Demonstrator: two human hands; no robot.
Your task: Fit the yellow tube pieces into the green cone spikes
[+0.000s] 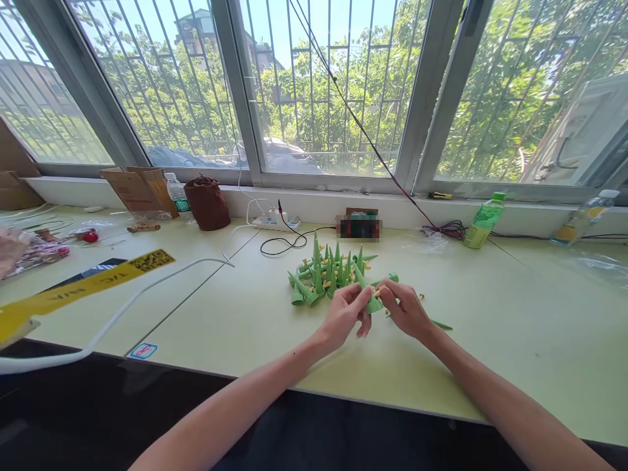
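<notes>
My left hand [345, 313] is closed around a green plastic cone-shaped spike [374, 305], its pointed end up and its wide round end toward me. From the right, my right hand [406, 309] pinches a small yellow piece [377, 294] against the side of that spike. How far the piece sits in the spike is hidden by the fingers. Just beyond my hands is a cluster of similar green spikes [318, 280], several upright and some lying over, with small yellow pieces among them. A thin green piece [441, 324] lies by my right wrist.
Behind the cluster are a blurred dark box [359, 226], a power strip [277, 222] and a black cable [284, 253]. A green bottle [485, 221] stands right, a brown pouch [208, 204] left. A white cable with a yellow tag [88, 286] crosses the left foreground.
</notes>
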